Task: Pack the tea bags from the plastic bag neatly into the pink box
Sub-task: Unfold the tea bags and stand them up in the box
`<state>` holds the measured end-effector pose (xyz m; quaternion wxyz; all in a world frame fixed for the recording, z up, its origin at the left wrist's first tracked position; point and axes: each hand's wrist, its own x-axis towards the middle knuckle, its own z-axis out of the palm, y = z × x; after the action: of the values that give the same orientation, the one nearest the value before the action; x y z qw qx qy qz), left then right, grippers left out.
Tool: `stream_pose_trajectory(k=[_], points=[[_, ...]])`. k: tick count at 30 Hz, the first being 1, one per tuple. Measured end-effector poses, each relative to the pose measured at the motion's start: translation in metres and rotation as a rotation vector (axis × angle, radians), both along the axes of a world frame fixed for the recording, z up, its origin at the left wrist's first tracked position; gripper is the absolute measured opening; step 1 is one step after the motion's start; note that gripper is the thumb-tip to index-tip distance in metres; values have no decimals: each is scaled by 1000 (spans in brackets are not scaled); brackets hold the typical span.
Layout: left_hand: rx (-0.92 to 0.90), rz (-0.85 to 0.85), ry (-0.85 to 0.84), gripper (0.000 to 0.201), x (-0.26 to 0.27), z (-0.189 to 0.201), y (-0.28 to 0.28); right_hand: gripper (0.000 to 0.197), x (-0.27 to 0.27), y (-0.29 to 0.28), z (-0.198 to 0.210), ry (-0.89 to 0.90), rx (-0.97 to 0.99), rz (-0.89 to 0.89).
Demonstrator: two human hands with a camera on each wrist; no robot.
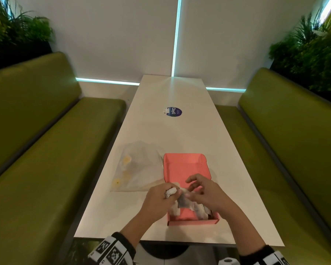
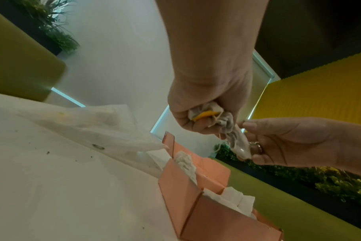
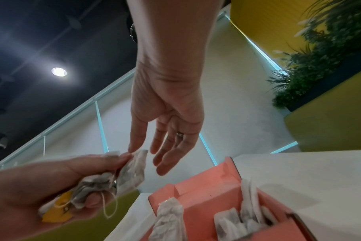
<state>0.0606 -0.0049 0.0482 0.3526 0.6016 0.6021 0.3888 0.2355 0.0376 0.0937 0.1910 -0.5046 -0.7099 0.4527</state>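
tea bags [image 3: 105, 181] are bunched in my left hand [image 1: 157, 197], fingers curled round them, at centre frame above the pink box [image 1: 187, 165]. my right hand [image 3: 169, 130] is wide, thumb tip touching one bag. step in hand, i judge: separating one bag for placing; next calls for a clean pinch. count: one box, one plastic bag [image 1: 136, 169] left of it on the table [image 1: 180, 134]; boxed bags uncountable.

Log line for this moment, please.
left hand: grips tea bag bunch | right hand: thumb on one bag | pink box: open, partly filled | plastic bag: left of box
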Motion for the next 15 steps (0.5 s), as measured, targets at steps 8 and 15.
stream_pose_trajectory(k=[8, 15], points=[[58, 44, -23, 14, -5, 2, -4, 24, -4, 9, 12, -23, 386, -334], [47, 99, -47, 16, -13, -5, -3, 27, 4, 7, 21, -31, 215, -95]])
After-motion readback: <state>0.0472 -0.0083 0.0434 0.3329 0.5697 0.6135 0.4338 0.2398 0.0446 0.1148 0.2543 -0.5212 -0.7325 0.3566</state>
